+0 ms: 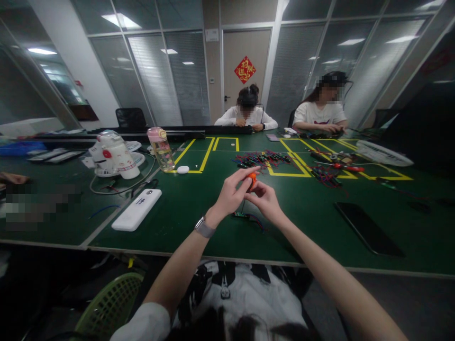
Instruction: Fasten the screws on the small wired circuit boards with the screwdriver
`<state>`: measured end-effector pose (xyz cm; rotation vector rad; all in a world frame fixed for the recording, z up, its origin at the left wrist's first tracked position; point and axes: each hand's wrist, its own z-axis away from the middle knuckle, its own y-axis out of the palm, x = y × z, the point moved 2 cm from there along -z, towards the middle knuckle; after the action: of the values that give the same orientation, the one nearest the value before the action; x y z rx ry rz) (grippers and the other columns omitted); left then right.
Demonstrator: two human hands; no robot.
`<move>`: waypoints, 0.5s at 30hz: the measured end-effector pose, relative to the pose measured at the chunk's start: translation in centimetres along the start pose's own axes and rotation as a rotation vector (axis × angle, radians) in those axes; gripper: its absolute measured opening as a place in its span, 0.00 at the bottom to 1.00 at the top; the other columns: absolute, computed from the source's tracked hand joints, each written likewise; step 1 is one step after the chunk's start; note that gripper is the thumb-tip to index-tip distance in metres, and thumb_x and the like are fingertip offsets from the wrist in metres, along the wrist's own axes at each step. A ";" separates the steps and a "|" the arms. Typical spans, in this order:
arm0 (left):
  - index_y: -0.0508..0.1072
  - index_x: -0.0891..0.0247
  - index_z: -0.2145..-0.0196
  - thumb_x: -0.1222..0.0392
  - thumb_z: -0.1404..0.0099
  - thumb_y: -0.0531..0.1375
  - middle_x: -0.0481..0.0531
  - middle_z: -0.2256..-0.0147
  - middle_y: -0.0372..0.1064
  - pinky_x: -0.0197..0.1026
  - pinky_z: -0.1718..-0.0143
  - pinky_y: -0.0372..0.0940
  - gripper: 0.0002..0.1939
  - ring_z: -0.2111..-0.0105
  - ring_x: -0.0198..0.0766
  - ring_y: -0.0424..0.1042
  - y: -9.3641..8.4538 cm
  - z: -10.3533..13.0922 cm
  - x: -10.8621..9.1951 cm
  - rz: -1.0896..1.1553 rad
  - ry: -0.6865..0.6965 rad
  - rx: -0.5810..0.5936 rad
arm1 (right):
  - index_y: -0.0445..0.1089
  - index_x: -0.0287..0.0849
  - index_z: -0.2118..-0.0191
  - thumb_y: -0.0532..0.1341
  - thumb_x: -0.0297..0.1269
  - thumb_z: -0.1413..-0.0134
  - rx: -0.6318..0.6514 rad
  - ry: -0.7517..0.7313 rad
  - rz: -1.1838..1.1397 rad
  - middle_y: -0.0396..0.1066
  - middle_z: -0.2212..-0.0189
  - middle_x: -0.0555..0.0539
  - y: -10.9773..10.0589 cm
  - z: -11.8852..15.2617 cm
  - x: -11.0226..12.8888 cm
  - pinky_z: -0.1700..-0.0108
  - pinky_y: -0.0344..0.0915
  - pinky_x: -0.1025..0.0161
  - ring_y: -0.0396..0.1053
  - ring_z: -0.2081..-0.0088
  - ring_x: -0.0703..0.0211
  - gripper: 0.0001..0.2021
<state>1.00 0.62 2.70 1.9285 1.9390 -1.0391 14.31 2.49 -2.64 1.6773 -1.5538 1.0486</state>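
Screwdriver (pixel 252 179) in closed two-handed grip (pixel 232 190) (pixel 266 201)

Bare green tabletop (pixel 313 213) right of right hand (pixel 266 201), passable as far as black smartphone (pixel 368 228). Left of left hand (pixel 231 190), open lane to white power bank (pixel 137 210). Ahead, heap of wired circuit boards (pixel 265 159) obstructs.
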 end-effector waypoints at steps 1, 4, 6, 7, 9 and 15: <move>0.70 0.58 0.45 0.62 0.29 0.51 0.56 0.51 0.71 0.45 0.49 0.65 0.17 0.52 0.42 0.71 0.0 0.0 0.1 0.009 -0.020 0.008 | 0.65 0.41 0.73 0.70 0.48 0.59 0.001 0.001 0.005 0.69 0.73 0.49 -0.1 0.0 0.0 0.62 0.65 0.61 0.66 0.68 0.58 0.18; 0.70 0.59 0.45 0.61 0.29 0.51 0.56 0.52 0.72 0.45 0.50 0.66 0.17 0.52 0.42 0.72 -0.1 0.0 0.5 0.014 -0.057 0.022 | 0.66 0.41 0.71 0.69 0.48 0.58 0.014 0.005 0.034 0.70 0.72 0.48 -0.3 -0.1 0.1 0.61 0.65 0.61 0.67 0.68 0.57 0.17; 0.71 0.59 0.47 0.62 0.30 0.52 0.56 0.53 0.71 0.43 0.51 0.67 0.16 0.54 0.41 0.72 -0.1 -0.1 0.5 0.002 -0.059 0.014 | 0.67 0.41 0.71 0.68 0.48 0.56 0.029 0.005 0.049 0.69 0.73 0.48 -0.3 -0.1 0.2 0.61 0.65 0.61 0.67 0.68 0.57 0.16; 0.71 0.59 0.48 0.63 0.31 0.53 0.55 0.54 0.71 0.42 0.52 0.68 0.15 0.55 0.40 0.72 0.0 -0.1 0.5 -0.006 -0.054 0.004 | 0.66 0.41 0.71 0.68 0.47 0.55 0.037 0.002 0.049 0.69 0.73 0.49 -0.3 -0.1 0.3 0.61 0.64 0.61 0.67 0.68 0.57 0.15; 0.73 0.60 0.51 0.64 0.32 0.54 0.54 0.56 0.71 0.41 0.54 0.68 0.13 0.57 0.38 0.72 0.0 -0.2 0.5 -0.031 -0.039 -0.024 | 0.66 0.41 0.72 0.67 0.46 0.53 0.055 -0.009 0.045 0.69 0.73 0.49 -0.2 0.0 0.5 0.61 0.64 0.61 0.67 0.67 0.57 0.14; 0.72 0.61 0.56 0.66 0.35 0.58 0.51 0.61 0.69 0.38 0.60 0.67 0.09 0.63 0.35 0.69 0.0 -0.3 0.3 -0.122 0.018 -0.078 | 0.71 0.40 0.67 0.63 0.45 0.48 0.128 -0.022 0.137 0.72 0.70 0.46 -0.1 0.5 0.7 0.59 0.65 0.58 0.68 0.65 0.54 0.12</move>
<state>1.07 1.00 2.74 1.8046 2.0969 -0.9638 14.45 1.69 -2.30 1.6916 -1.6661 1.2264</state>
